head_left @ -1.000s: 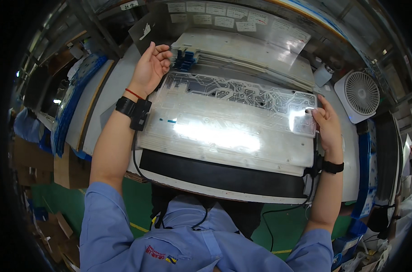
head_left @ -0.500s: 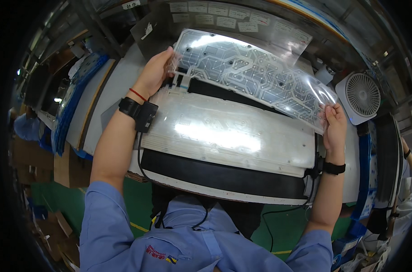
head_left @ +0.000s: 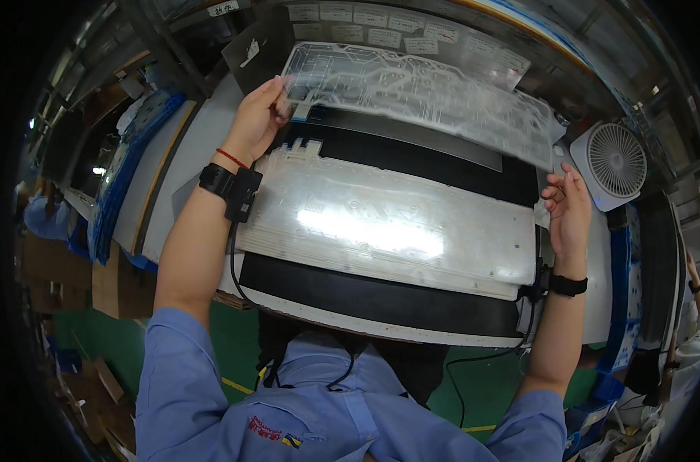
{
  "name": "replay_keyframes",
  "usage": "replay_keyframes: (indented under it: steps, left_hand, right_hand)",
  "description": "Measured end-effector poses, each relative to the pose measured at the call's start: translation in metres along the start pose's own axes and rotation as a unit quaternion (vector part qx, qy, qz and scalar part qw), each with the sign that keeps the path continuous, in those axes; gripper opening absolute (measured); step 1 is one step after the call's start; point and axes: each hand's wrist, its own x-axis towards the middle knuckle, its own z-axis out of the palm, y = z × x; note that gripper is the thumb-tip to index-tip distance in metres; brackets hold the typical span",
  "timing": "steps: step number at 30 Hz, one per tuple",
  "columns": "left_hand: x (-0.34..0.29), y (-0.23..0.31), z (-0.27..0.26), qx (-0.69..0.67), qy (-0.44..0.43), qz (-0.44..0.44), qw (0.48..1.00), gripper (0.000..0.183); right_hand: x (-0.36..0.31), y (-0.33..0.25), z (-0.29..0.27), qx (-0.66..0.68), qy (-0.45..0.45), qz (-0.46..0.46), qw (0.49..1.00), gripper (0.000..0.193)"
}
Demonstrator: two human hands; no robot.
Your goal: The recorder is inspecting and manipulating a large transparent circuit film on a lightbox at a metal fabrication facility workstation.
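A clear film sheet printed with circuit traces (head_left: 411, 96) is up over the far part of the table, blurred toward its right end. My left hand (head_left: 261, 112) pinches its left edge. Just below the sheet's right corner is my right hand (head_left: 569, 204), fingers apart and holding nothing. Nearer me lies a stack of similar pale translucent sheets (head_left: 388, 215), with short connector tails at its far left corner. Beneath the stack is a black mat (head_left: 380, 300). A grey flat panel (head_left: 411, 138) lies behind the stack, partly covered by the raised sheet.
A white fan (head_left: 611, 165) stands at the far right. Paper labels (head_left: 384, 37) cover the metal panel at the back. Blue-edged stacks (head_left: 130, 173) are at the left. Cables hang from both wrists, and another person's arm (head_left: 696, 281) shows at the far right.
The film sheet has moved away from me and slightly left, uncovering the grey panel. My right hand has let go of its right end; my left hand still grips it.
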Motion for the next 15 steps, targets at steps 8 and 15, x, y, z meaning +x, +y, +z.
replay_keyframes:
  steps: [8, 15]
  left_hand:
    - [0.003, -0.001, -0.005, 0.005, 0.056, 0.018, 0.998, 0.030]
    - [0.002, -0.001, -0.004, 0.030, 0.058, 0.002, 0.998, 0.029]
  right_hand:
    - [0.001, 0.007, 0.002, -0.272, 0.002, 0.100, 0.957, 0.029]
    - [-0.009, 0.003, 0.010, -0.238, -0.150, 0.052, 0.958, 0.026]
